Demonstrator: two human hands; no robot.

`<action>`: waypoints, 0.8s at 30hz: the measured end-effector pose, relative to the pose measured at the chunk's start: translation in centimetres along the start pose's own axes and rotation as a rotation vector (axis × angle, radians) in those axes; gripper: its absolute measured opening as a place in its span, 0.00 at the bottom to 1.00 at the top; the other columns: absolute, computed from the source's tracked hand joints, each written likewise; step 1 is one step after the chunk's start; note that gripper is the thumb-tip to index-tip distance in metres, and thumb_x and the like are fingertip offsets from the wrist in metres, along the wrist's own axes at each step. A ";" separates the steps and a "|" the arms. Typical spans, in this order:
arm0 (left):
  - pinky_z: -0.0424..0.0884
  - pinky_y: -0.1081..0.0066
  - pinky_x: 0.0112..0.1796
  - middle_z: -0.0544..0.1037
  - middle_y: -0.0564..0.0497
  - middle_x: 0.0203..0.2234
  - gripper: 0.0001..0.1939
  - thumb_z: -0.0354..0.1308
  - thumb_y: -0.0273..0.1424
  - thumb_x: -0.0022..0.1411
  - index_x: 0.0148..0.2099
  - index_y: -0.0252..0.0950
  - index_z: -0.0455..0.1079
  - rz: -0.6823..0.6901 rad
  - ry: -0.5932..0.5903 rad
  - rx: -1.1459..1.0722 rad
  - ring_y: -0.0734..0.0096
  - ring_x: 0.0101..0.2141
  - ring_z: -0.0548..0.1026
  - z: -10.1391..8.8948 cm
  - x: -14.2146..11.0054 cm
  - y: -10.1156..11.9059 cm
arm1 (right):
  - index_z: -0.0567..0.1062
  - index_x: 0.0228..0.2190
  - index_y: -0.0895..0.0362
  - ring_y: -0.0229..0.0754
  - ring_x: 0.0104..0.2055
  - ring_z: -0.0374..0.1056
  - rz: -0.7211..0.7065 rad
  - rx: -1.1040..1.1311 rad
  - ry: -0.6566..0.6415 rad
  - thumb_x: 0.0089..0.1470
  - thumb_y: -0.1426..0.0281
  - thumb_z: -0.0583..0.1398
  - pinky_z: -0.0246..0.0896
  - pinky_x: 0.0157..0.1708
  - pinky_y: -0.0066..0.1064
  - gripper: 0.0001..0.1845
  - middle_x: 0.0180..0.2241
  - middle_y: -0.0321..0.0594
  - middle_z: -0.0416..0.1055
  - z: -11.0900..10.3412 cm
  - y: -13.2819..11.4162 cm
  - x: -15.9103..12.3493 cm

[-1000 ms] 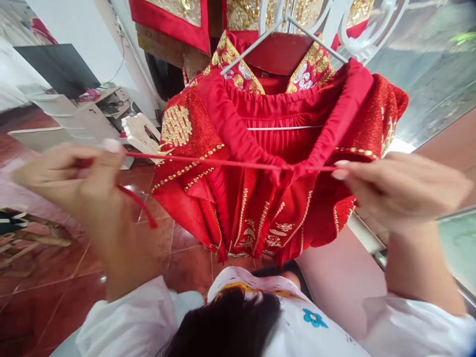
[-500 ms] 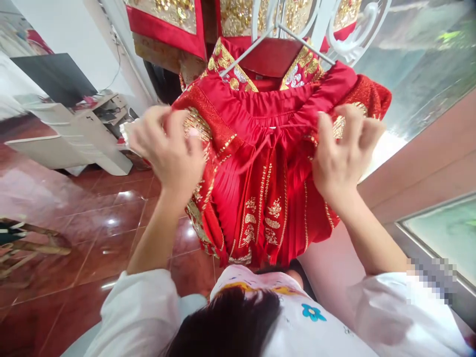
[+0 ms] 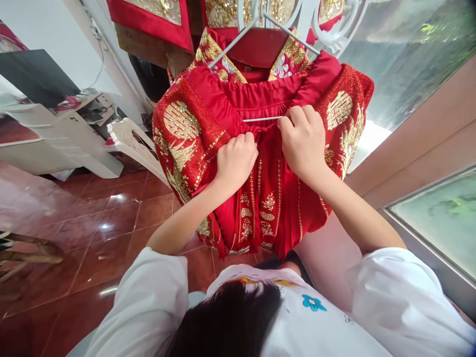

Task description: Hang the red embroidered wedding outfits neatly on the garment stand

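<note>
A red pleated skirt (image 3: 256, 91) with a gathered waistband hangs on a white hanger (image 3: 232, 45), over a red jacket (image 3: 182, 121) with gold embroidery. At the middle front, my left hand (image 3: 237, 161) is closed on the skirt's waistband, fingers curled over its edge. My right hand (image 3: 303, 141) grips the same waistband a little higher and to the right. Between and above the two hands, the hanger's lower bar shows. Beneath them hang the skirt's gold-trimmed front panels (image 3: 266, 208). My fingertips are hidden in the cloth.
Red and gold garments (image 3: 156, 22) hang behind, beside a white scrolled metal rack (image 3: 332, 32). A glass pane (image 3: 416, 64) in a frame stands to the right. On the left are a white desk (image 3: 70, 134), a dark screen (image 3: 37, 77) and a red tiled floor (image 3: 104, 238).
Both hands have come inward from the garment's sides to the front middle and closed on the waistband. The waistband's front is drawn down, exposing the hanger's bar. The view has shifted slightly.
</note>
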State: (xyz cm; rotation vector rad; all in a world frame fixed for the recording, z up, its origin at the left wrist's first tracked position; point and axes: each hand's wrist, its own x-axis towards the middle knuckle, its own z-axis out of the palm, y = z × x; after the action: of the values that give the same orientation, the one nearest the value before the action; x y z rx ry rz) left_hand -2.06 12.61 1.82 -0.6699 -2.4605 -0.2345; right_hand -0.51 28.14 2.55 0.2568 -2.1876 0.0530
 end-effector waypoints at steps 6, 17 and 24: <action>0.69 0.66 0.41 0.73 0.42 0.36 0.10 0.43 0.23 0.64 0.45 0.29 0.63 0.071 -0.133 -0.248 0.62 0.38 0.74 -1.2 -0.7 -1.1 | 0.64 0.33 0.60 0.43 0.40 0.63 0.113 0.280 -0.024 0.65 0.68 0.43 0.57 0.37 0.34 0.14 0.31 0.45 0.63 -1.2 -1.2 -0.1; 0.70 0.69 0.35 0.68 0.43 0.43 0.10 0.43 0.27 0.65 0.46 0.34 0.62 -0.057 0.085 -0.266 0.63 0.38 0.74 1.5 -2.7 1.5 | 0.61 0.35 0.57 0.36 0.31 0.61 0.256 0.582 0.037 0.58 0.76 0.46 0.59 0.34 0.31 0.07 0.30 0.38 0.65 -0.2 -4.3 -0.8; 0.70 0.67 0.30 0.69 0.39 0.46 0.24 0.33 0.34 0.68 0.62 0.35 0.55 -0.190 -0.036 -0.076 0.60 0.33 0.77 4.3 -1.3 2.7 | 0.64 0.38 0.57 0.38 0.34 0.63 0.247 0.573 0.014 0.61 0.73 0.45 0.61 0.39 0.34 0.09 0.31 0.40 0.64 0.1 -3.3 -1.5</action>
State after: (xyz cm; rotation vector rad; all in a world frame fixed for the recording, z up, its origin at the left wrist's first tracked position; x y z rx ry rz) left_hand -1.86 15.73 -2.37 -0.4751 -2.5617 -0.3942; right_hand 0.94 25.19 1.06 0.2997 -2.1367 0.8218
